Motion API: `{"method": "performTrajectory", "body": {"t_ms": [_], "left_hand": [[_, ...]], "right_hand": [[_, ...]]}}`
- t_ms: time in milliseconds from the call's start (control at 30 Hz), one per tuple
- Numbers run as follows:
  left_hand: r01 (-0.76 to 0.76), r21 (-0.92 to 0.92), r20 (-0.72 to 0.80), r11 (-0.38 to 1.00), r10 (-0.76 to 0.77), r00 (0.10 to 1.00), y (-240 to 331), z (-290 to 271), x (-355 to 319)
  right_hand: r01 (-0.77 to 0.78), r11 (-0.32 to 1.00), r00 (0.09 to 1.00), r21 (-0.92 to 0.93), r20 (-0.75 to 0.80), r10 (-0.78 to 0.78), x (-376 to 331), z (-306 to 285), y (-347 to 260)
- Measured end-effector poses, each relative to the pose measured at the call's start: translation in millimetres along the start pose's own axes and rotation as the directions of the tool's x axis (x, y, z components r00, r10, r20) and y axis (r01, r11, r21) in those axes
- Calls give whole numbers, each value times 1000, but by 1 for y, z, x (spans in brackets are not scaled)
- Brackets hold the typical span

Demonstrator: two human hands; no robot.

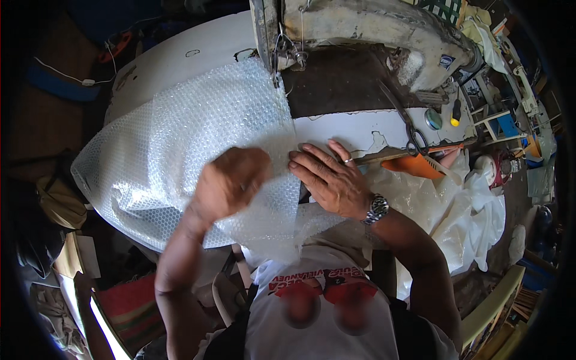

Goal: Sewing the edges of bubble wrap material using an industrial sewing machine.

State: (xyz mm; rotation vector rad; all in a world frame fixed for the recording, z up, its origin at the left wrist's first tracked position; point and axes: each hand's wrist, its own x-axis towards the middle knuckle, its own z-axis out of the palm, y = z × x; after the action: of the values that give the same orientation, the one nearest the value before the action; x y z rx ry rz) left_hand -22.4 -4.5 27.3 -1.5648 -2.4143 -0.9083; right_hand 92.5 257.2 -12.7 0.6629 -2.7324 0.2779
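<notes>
Bubble wrap (186,138) spread over the worktop (198,48), reaching under the sewing machine (372,30). Left hand (228,183) fisted, grip closed on the wrap. Right hand (330,177) flat, fingers spread, pressing its edge. Scissors (408,129) beside the machine.

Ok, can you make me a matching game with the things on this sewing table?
Things:
1. bubble wrap
2. scissors
3. wristwatch
4. ring

Places:
A. on a finger of the right hand
B. lying beside the sewing machine
C. gripped in the left hand
D. around the right wrist

Pairs: 1-C, 2-B, 3-D, 4-A
</notes>
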Motion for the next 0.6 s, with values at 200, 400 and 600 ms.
{"method": "performTrajectory", "body": {"t_ms": [200,400,600], "left_hand": [[368,33,-176,929,-357,917,-127,-27,144],[189,83,67,978,-195,978,-206,30,167],[286,-167,78,944,-276,958,-170,26,167]], "right_hand": [[-46,999,956,18,-289,49,11,11,-11],[63,988,980,141,-195,-34,30,-4,-9],[98,966,995,239,-35,-92,44,-22,8]]}}
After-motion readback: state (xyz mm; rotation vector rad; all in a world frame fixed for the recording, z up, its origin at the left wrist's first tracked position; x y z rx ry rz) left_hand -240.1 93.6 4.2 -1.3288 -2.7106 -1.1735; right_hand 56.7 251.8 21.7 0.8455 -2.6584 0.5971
